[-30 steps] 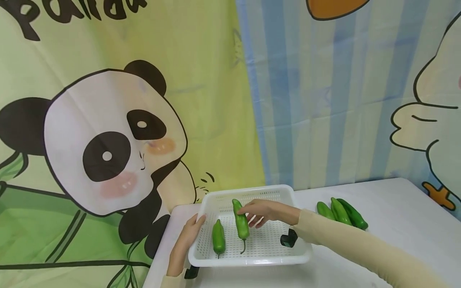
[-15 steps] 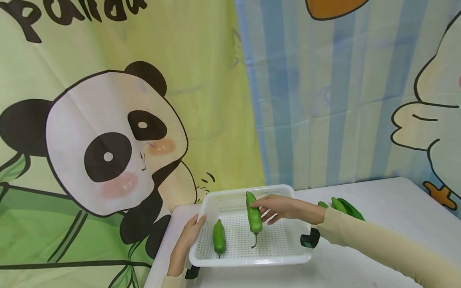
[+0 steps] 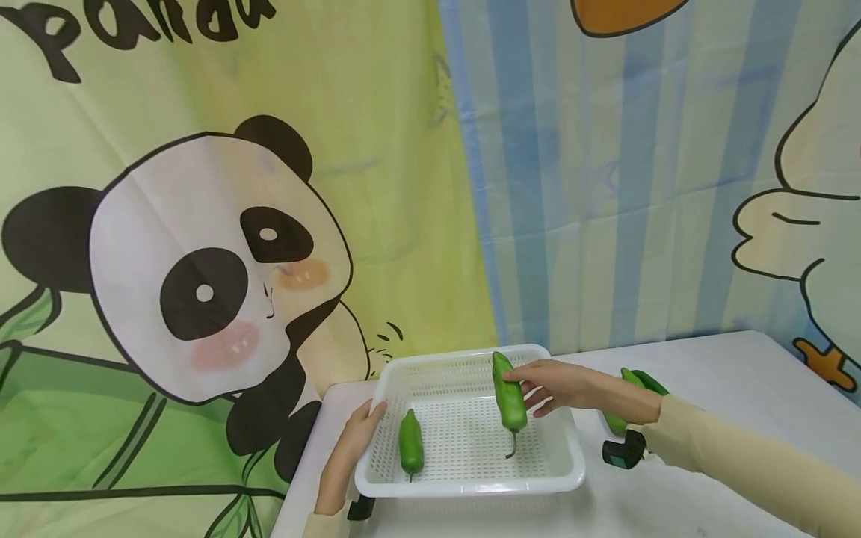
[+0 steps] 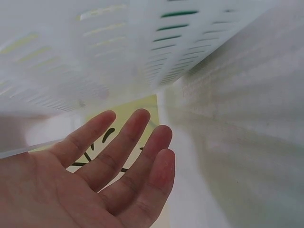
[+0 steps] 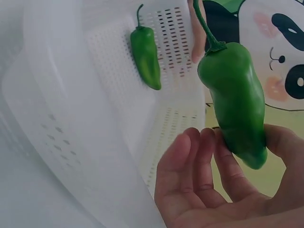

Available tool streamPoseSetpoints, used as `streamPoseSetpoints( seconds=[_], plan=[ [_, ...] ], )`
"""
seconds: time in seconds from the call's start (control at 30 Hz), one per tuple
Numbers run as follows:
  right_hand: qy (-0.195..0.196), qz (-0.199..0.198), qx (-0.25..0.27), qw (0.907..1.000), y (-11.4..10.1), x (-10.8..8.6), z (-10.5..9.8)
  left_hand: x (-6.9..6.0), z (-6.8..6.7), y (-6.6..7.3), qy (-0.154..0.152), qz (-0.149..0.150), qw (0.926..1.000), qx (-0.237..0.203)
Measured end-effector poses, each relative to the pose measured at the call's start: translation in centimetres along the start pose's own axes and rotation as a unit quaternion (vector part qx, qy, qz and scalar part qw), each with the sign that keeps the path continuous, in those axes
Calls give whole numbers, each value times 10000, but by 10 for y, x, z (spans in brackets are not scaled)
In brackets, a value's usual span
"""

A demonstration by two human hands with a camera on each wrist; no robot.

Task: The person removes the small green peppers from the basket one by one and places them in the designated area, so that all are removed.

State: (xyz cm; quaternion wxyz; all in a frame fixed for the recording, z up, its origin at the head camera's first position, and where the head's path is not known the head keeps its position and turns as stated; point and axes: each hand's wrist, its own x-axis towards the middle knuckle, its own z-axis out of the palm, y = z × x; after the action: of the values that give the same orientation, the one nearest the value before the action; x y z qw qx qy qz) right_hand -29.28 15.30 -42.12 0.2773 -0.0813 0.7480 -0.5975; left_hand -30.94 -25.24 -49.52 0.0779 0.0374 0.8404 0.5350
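In the head view my right hand (image 3: 554, 382) pinches a green pepper (image 3: 509, 392) over the right part of the white basket (image 3: 471, 489), its stem hanging down. The right wrist view shows the held pepper (image 5: 237, 102) between thumb and fingers. Another pepper (image 3: 411, 442) lies inside the basket at the left. At the basket's left rim is my left hand (image 3: 351, 444), thumb touching the edge. In the left wrist view that hand (image 4: 114, 175) has its fingers extended and spread, beside the basket wall (image 4: 118, 47).
More green peppers (image 3: 651, 382) lie on the white table (image 3: 726, 388) right of the basket, partly hidden by my right forearm. A curtain (image 3: 403, 187) with a panda print hangs behind the table.
My right hand has moved right with the pepper it holds, from the basket's middle towards its right side. The left hand and the other basket pepper stay in place.
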Motion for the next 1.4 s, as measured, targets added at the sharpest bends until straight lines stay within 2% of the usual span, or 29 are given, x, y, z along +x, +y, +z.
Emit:
streamPoseSetpoints(
  seconds=[0.37, 0.77, 1.03, 1.23, 1.4],
  plan=[
    [-71, 58, 175, 9998, 0, -28, -23, 6, 0, -7, -90, 38, 9999, -62],
    [-291, -86, 271, 9992, 10, -50, -47, 1, 1, -3, -86, 76, 9999, -29],
    [-208, -123, 10, 9997, 16, -61, -70, 0, 3, -2, 26, 33, 10000, 63],
    [-206, -8, -195, 9996, 25, -71, -91, -1, 2, -1, 20, 21, 10000, 8],
    [68, 169, -399, 9990, 36, -77, -113, 1, 0, 0, 54, -8, 10000, 7]
  ],
)
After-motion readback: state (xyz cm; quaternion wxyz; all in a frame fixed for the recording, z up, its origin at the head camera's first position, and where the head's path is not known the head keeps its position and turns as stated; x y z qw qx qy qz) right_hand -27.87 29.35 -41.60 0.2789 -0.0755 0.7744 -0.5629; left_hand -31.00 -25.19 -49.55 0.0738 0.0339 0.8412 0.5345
